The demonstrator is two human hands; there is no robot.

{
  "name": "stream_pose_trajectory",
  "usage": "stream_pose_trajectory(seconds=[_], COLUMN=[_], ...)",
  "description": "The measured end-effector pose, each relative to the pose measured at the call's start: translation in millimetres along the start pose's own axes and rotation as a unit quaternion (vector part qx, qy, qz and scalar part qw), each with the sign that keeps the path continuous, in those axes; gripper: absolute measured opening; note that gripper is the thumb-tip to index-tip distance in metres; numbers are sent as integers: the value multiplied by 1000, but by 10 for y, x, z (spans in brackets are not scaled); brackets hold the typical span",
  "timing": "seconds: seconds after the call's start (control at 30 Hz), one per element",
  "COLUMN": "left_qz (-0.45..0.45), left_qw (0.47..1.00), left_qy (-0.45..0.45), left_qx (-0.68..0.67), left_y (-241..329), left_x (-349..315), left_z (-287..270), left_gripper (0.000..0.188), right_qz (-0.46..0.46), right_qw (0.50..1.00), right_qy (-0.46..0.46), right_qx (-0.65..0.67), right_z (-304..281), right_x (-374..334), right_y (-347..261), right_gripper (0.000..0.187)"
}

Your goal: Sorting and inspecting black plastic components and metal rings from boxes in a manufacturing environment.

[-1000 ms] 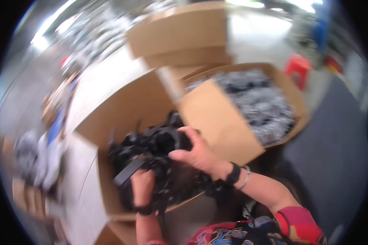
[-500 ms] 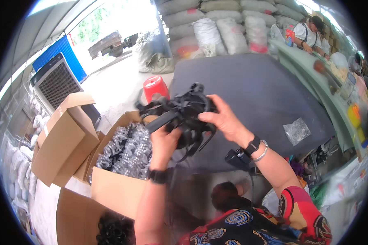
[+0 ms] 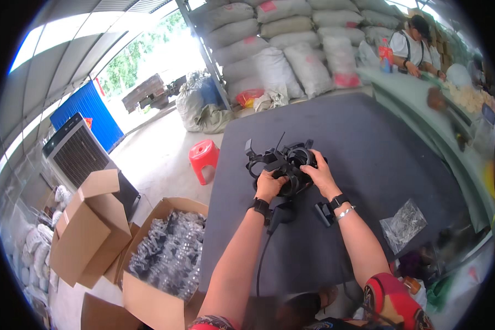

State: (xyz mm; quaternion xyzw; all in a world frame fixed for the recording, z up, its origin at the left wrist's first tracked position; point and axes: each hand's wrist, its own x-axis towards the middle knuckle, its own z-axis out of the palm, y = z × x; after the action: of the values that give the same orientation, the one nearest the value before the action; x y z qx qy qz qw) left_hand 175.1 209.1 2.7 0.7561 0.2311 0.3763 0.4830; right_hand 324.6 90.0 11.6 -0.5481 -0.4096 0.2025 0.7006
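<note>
Both hands are over the dark grey table, closed on a cluster of black ring-shaped plastic parts point(image 3: 279, 160). Several rings and thin arms stick out of it, and its exact kind is unclear. My left hand point(image 3: 269, 186) grips the near left side, thumb laid over a part. On the right side, my right hand point(image 3: 320, 177) pinches a round black ring between thumb and fingers. The palms hide some of the cluster. Each wrist wears a black strap, with a small black device beside it.
Left of the table point(image 3: 357, 143) stands a cardboard box point(image 3: 154, 300) of clear-wrapped parts point(image 3: 170, 253). A red stool point(image 3: 203, 157) is beyond it. A clear bag of small pieces point(image 3: 404, 225) lies on the table's right. Another person point(image 3: 415, 47) works at the green-covered bench point(image 3: 423, 115).
Both hands have carried the black cluster from the table's left edge, near the box, to over the tabletop. The cluster sits more compactly between the hands now.
</note>
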Motion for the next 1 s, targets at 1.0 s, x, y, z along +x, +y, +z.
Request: stream_pose_trajectory(seconds=[1.0], left_qz=[86], left_qw=[928], left_qy=[-76], left_qx=[354], left_y=[568], left_x=[97], left_z=[-662], left_gripper=[82], right_qz=[8], right_qw=[882], right_qy=[84], right_qx=[-464], right_z=[223], right_x=[375], right_y=[371], right_gripper=[42])
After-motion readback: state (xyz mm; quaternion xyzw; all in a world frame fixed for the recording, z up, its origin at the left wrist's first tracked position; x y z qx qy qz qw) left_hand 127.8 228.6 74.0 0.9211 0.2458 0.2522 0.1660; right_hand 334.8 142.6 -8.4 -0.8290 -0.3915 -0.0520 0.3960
